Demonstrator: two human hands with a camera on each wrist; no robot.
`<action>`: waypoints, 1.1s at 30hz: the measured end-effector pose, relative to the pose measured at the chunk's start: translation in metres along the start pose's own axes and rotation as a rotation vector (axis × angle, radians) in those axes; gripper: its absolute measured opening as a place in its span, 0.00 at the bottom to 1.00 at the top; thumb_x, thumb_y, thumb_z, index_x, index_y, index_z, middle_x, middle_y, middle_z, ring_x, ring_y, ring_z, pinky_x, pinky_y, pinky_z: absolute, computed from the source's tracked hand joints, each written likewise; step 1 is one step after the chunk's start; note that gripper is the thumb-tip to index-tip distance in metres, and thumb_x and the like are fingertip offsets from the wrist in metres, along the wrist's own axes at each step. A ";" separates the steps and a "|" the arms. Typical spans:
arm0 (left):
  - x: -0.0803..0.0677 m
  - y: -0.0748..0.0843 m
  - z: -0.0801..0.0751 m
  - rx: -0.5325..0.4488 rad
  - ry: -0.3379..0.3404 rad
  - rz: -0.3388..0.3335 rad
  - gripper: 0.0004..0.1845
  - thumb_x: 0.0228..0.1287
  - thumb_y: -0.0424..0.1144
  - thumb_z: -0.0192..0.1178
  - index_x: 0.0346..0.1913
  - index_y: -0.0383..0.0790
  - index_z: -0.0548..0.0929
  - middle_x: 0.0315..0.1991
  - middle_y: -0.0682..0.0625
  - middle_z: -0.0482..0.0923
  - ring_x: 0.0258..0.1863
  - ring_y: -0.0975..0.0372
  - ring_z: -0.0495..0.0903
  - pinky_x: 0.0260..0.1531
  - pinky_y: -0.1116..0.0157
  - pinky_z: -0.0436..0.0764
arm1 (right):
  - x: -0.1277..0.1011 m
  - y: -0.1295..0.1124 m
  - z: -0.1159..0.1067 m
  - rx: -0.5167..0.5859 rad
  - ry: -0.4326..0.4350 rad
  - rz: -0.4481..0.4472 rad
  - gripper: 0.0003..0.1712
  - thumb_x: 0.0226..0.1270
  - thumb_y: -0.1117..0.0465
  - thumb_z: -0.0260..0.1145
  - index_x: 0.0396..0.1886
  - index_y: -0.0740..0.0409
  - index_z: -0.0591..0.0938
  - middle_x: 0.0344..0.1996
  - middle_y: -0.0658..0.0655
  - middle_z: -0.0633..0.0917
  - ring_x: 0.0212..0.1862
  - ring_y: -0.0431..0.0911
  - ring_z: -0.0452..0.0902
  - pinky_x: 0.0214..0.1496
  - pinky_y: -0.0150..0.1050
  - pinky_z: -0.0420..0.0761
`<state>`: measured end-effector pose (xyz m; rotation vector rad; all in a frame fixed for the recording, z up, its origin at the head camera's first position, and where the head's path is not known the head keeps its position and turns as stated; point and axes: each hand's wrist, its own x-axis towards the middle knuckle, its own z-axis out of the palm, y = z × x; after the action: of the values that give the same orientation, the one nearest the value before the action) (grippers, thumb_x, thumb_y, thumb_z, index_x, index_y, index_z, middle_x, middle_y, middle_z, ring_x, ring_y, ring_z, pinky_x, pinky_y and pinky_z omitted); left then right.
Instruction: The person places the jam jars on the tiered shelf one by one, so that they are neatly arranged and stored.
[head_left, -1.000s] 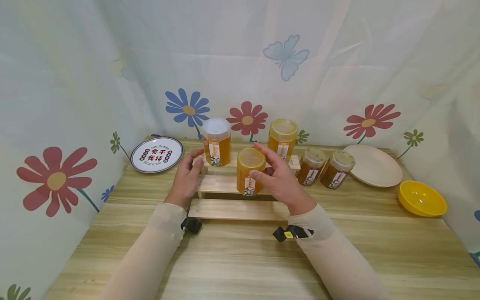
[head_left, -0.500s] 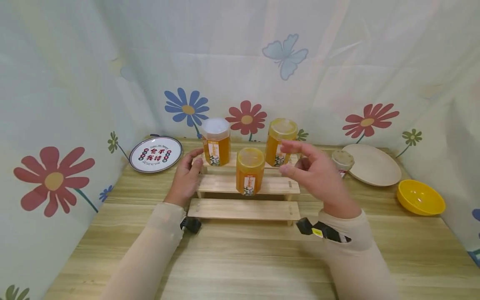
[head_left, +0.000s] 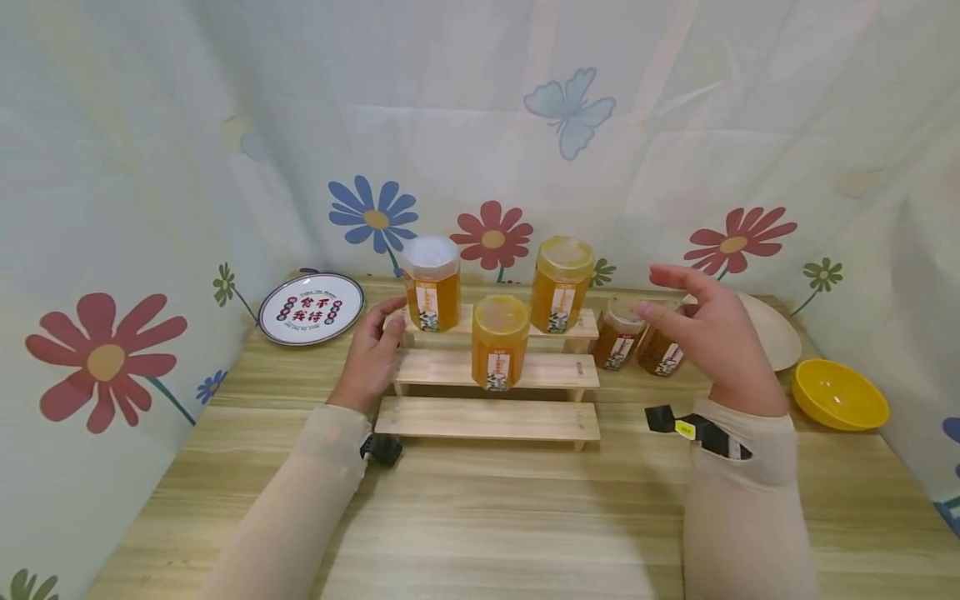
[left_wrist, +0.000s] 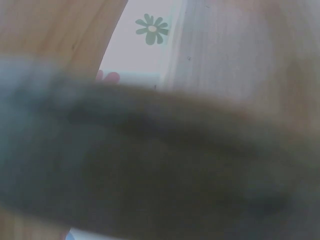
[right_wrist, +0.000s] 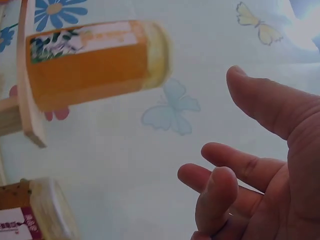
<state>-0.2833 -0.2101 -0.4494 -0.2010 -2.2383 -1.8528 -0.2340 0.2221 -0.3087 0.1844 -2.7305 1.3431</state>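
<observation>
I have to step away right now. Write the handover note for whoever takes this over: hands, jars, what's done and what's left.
Left hand: rests against the left end of the wooden step rack, holding nothing.
Right hand: open, empty, hovering by the two dark jars on the table right of the rack.
Done: two honey jars on the top step, one on the middle step.
Left: both dark jars are off the rack; the bottom step is bare.
</observation>
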 end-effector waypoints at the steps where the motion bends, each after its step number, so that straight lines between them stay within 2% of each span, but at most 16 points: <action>1: 0.000 0.000 0.000 -0.003 0.000 -0.001 0.22 0.87 0.42 0.46 0.75 0.39 0.71 0.79 0.46 0.65 0.79 0.57 0.60 0.79 0.53 0.59 | 0.004 0.005 0.001 -0.008 0.002 0.014 0.40 0.75 0.43 0.69 0.81 0.46 0.69 0.76 0.59 0.73 0.48 0.53 0.74 0.45 0.38 0.80; 5: 0.000 0.000 0.000 -0.013 -0.003 0.000 0.22 0.87 0.41 0.46 0.75 0.39 0.71 0.79 0.46 0.65 0.79 0.57 0.60 0.79 0.52 0.60 | 0.022 0.027 0.007 -0.034 -0.005 0.043 0.43 0.75 0.41 0.69 0.82 0.50 0.66 0.78 0.62 0.69 0.64 0.62 0.72 0.62 0.58 0.78; 9: 0.000 0.000 0.000 -0.010 -0.004 0.000 0.22 0.87 0.41 0.46 0.75 0.38 0.71 0.79 0.47 0.65 0.79 0.57 0.60 0.79 0.52 0.60 | 0.036 0.043 0.018 -0.043 -0.037 0.084 0.45 0.75 0.44 0.70 0.84 0.53 0.63 0.81 0.64 0.65 0.79 0.65 0.59 0.75 0.69 0.65; 14: 0.000 0.001 0.000 -0.008 -0.005 -0.008 0.22 0.87 0.41 0.46 0.76 0.39 0.70 0.79 0.47 0.65 0.78 0.57 0.61 0.79 0.53 0.60 | 0.048 0.055 0.030 -0.084 -0.081 0.130 0.50 0.73 0.43 0.71 0.85 0.52 0.59 0.83 0.64 0.60 0.81 0.66 0.53 0.76 0.71 0.59; 20: 0.001 -0.002 -0.001 -0.007 -0.004 0.003 0.22 0.87 0.41 0.46 0.75 0.39 0.71 0.78 0.45 0.66 0.78 0.57 0.61 0.79 0.53 0.59 | 0.055 0.064 0.038 -0.132 -0.098 0.106 0.49 0.74 0.45 0.70 0.86 0.53 0.58 0.83 0.66 0.59 0.81 0.67 0.52 0.76 0.71 0.59; 28: 0.002 -0.002 0.000 0.003 -0.004 0.010 0.23 0.87 0.42 0.46 0.76 0.38 0.70 0.78 0.45 0.66 0.78 0.56 0.61 0.79 0.52 0.60 | 0.060 0.074 0.048 -0.127 -0.068 0.080 0.46 0.75 0.53 0.69 0.85 0.56 0.59 0.82 0.67 0.61 0.81 0.66 0.54 0.78 0.68 0.59; 33: 0.002 -0.003 0.000 -0.009 0.001 0.011 0.22 0.87 0.41 0.47 0.75 0.37 0.71 0.78 0.44 0.67 0.77 0.56 0.62 0.79 0.52 0.60 | 0.060 0.074 0.050 -0.132 -0.050 0.080 0.44 0.75 0.55 0.69 0.84 0.56 0.61 0.81 0.68 0.62 0.79 0.67 0.57 0.78 0.68 0.59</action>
<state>-0.2855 -0.2105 -0.4513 -0.2131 -2.2236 -1.8577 -0.3054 0.2229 -0.3890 0.1004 -2.8851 1.1858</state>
